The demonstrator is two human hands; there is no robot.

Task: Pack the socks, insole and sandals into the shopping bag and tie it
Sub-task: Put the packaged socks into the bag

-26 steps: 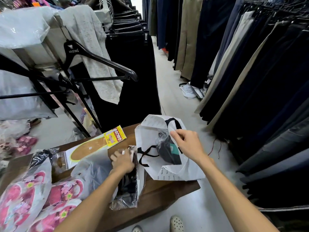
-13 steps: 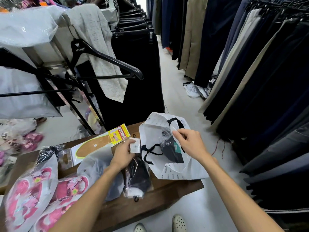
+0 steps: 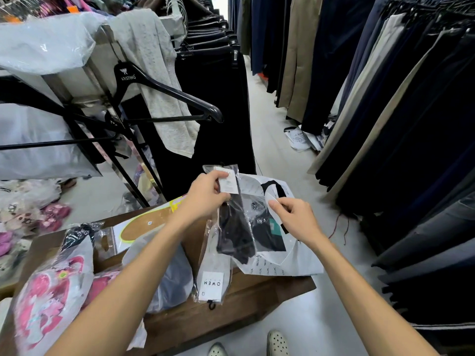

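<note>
Fingers of the left hand are pinching a crinkly clear pack of black socks upright above the wooden surface. The right hand is pinching the white shopping bag rim open just beside it.

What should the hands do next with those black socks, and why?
Probably lower the black socks into the shopping bag. The left hand holds the packet up right at the bag's mouth, and the right hand pinches the rim open, with another dark packet already inside.
</note>
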